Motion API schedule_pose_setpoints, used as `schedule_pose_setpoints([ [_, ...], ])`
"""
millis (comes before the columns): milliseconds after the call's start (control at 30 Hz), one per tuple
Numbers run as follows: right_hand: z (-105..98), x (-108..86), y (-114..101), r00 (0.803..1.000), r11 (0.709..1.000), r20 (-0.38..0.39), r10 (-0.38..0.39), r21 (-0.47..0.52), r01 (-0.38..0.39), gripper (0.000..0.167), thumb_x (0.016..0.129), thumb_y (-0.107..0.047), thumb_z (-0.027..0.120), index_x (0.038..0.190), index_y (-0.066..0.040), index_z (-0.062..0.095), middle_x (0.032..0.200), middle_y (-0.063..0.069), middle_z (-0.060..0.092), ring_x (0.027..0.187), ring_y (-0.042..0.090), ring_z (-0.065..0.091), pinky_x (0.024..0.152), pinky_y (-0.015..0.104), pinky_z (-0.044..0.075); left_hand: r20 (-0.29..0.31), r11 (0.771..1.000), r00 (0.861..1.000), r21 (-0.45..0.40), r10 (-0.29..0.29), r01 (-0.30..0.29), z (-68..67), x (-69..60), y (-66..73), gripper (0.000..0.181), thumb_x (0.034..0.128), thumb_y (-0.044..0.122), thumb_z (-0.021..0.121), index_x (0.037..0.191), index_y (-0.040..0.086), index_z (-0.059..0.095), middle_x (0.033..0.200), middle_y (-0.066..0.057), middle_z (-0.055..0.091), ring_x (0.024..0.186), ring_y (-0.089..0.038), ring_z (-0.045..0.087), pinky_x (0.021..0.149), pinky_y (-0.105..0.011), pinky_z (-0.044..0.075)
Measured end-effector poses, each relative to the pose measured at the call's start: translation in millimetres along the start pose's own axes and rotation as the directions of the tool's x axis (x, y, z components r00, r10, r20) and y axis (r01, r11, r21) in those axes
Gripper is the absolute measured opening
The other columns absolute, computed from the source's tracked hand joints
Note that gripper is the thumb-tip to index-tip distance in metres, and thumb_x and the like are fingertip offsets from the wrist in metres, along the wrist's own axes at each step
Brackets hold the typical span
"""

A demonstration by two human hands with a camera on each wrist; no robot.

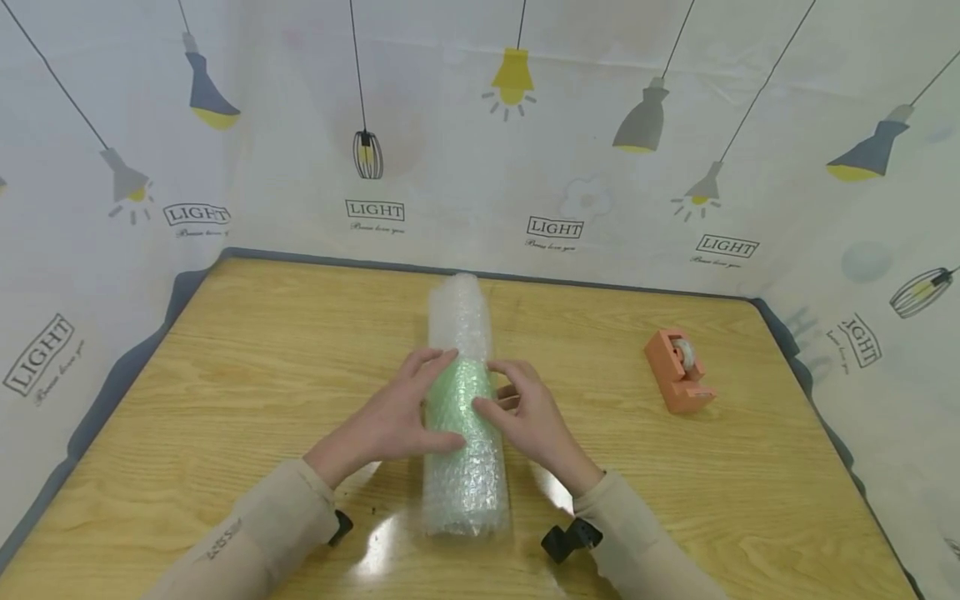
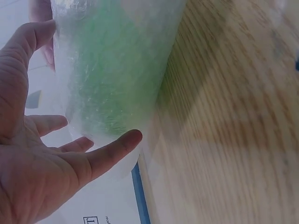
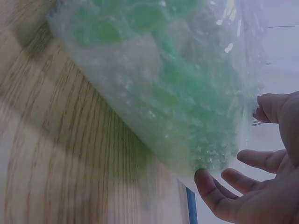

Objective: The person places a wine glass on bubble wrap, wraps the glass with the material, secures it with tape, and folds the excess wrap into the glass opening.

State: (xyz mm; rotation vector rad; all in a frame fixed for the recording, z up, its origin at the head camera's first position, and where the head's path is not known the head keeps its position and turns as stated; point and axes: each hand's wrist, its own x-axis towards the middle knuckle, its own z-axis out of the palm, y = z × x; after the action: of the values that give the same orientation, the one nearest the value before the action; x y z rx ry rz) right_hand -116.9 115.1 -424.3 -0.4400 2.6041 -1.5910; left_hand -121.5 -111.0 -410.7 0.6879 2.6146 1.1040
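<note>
Bundle: bubble-wrapped bundle [image 1: 459,400], lying on its side at mid-table, its green contents [image 3: 201,102] blurred by the wrap.
Long axis: near to far, so any turning or taping probably works across it (the judged key relation).
Left hand [image 1: 393,417]: along the bundle's left flank, fingers spread and not closed round it, thumb laid over the top.
Right hand [image 1: 528,412]: along the right flank, fingers loosely bent without a firm grip, thumb at the upper surface.
Nearer hand: neither for the bundle, which lies directly between them; the right for the orange tape dispenser [image 1: 670,379], well apart on the right.
Edges: far end close to the far edge of the table [image 1: 285,350]; wood extends beyond the near end.
Room: sideways, widest to the left; rightward as far as the dispenser.
</note>
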Motion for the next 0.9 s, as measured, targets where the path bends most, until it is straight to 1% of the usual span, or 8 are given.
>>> schedule_pose_setpoints([
  [167, -0.6, -1.6, -1.5, 0.999, 0.998, -0.010, -0.047, -0.038, 0.046, 0.056, 0.094, -0.013, 0.073, 0.145, -0.002, 0.054, 0.143, 0.022, 0.052, 0.104, 0.036, 0.065, 0.087, 0.044, 0.062, 0.000, 0.999, 0.999, 0.006, 0.036, -0.036, 1.0, 0.7, -0.5, 0.113, 0.0794, 0.039, 0.088, 0.165, 0.010, 0.021, 0.167, -0.017, 0.025, 0.145, -0.042, 0.040, 0.112, -0.064, 0.042],
  [267, -1.0, -3.2, -2.8, 0.998, 0.996, -0.017, -0.066, -0.055, 0.065, 0.056, 0.093, -0.012, 0.072, 0.144, -0.002, 0.054, 0.141, 0.022, 0.053, 0.103, 0.037, 0.065, 0.087, 0.045, 0.061, 0.005, 0.999, 0.999, 0.020, 0.036, -0.036, 1.0, 0.9, -1.1, 0.112, 0.0803, 0.041, 0.088, 0.165, 0.009, 0.021, 0.167, -0.017, 0.026, 0.147, -0.041, 0.038, 0.114, -0.064, 0.039],
  [367, -0.6, -4.3, -4.7, 0.996, 0.994, -0.021, -0.087, -0.062, 0.086, 0.056, 0.092, -0.011, 0.073, 0.144, -0.001, 0.054, 0.141, 0.022, 0.053, 0.104, 0.037, 0.064, 0.089, 0.048, 0.060, 0.008, 0.999, 1.000, 0.030, 0.017, -0.017, 0.4, 0.8, -0.7, 0.112, 0.0814, 0.046, 0.086, 0.164, 0.008, 0.022, 0.168, -0.016, 0.027, 0.149, -0.041, 0.036, 0.116, -0.064, 0.037],
  [500, 2.0, -4.1, -6.2, 0.992, 0.990, -0.027, -0.120, -0.073, 0.117, 0.059, 0.090, -0.012, 0.076, 0.143, 0.002, 0.054, 0.140, 0.022, 0.054, 0.103, 0.036, 0.063, 0.089, 0.050, 0.059, -0.009, 0.999, 1.000, 0.046, -0.029, 0.030, 0.0, 1.0, 1.2, 0.112, 0.0816, 0.055, 0.083, 0.164, 0.008, 0.024, 0.168, -0.015, 0.029, 0.151, -0.040, 0.033, 0.118, -0.064, 0.033],
  [600, 4.1, -3.3, -6.0, 0.990, 0.987, -0.029, -0.135, -0.086, 0.133, 0.060, 0.089, -0.012, 0.077, 0.142, 0.003, 0.054, 0.140, 0.022, 0.054, 0.103, 0.035, 0.063, 0.088, 0.052, 0.059, -0.033, 0.996, 0.998, 0.071, -0.047, 0.049, 0.8, 1.6, 2.2, 0.114, 0.0797, 0.058, 0.083, 0.164, 0.009, 0.024, 0.166, -0.017, 0.030, 0.150, -0.042, 0.033, 0.117, -0.065, 0.034],
  [667, 4.9, -2.8, -5.6, 0.990, 0.986, -0.029, -0.140, -0.092, 0.137, 0.060, 0.089, -0.012, 0.077, 0.142, 0.004, 0.054, 0.140, 0.022, 0.054, 0.104, 0.036, 0.063, 0.088, 0.053, 0.059, -0.055, 0.994, 0.997, 0.101, -0.045, 0.050, 1.4, 1.9, 2.8, 0.117, 0.0769, 0.059, 0.085, 0.164, 0.011, 0.025, 0.167, -0.019, 0.029, 0.150, -0.043, 0.032, 0.116, -0.066, 0.035],
  [800, 5.3, -2.3, -5.8, 0.990, 0.986, -0.026, -0.138, -0.101, 0.135, 0.060, 0.090, -0.012, 0.078, 0.142, 0.004, 0.054, 0.141, 0.022, 0.053, 0.106, 0.036, 0.063, 0.089, 0.053, 0.059, -0.108, 0.985, 0.994, 0.170, 0.009, 0.009, 2.3, 2.4, 4.2, 0.117, 0.0722, 0.062, 0.087, 0.162, 0.012, 0.032, 0.168, -0.017, 0.026, 0.152, -0.043, 0.029, 0.116, -0.068, 0.032],
  [900, 5.5, -2.2, -5.5, 0.990, 0.986, -0.027, -0.136, -0.100, 0.132, 0.059, 0.090, -0.012, 0.079, 0.141, 0.004, 0.055, 0.140, 0.021, 0.053, 0.106, 0.036, 0.063, 0.089, 0.052, 0.059, -0.123, 0.980, 0.991, 0.197, 0.061, -0.035, 2.5, 3.6, 5.5, 0.116, 0.0698, 0.062, 0.088, 0.160, 0.011, 0.036, 0.170, -0.011, 0.026, 0.153, -0.040, 0.027, 0.120, -0.068, 0.027],
])
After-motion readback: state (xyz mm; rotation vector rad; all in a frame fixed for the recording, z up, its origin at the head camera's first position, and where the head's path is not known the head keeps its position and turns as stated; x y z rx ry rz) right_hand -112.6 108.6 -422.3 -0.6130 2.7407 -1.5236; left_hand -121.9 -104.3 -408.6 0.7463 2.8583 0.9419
